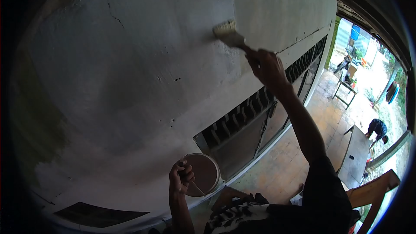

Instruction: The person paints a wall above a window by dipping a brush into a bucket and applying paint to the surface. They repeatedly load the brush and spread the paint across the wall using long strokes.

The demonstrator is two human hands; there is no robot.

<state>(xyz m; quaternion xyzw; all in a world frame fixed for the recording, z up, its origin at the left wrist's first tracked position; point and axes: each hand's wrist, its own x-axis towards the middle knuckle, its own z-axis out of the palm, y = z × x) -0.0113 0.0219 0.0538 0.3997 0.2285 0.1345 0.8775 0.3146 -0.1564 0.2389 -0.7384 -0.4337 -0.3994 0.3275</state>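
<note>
Head view | 12 to 1 o'clock: right hand (266, 67) closed round brush (232, 39), arm outstretched, apparently for reach up the wall (173, 52) | 6 o'clock: left hand (181, 177) gripping bucket (219, 174) by its handle (197, 188), seemingly keeping it upright, close by | No writing I can read

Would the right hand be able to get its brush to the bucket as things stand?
Probably yes: nothing visible lies between the brush in the right hand and the bucket, whose open top is uncovered. The left hand is at one side only.
</note>
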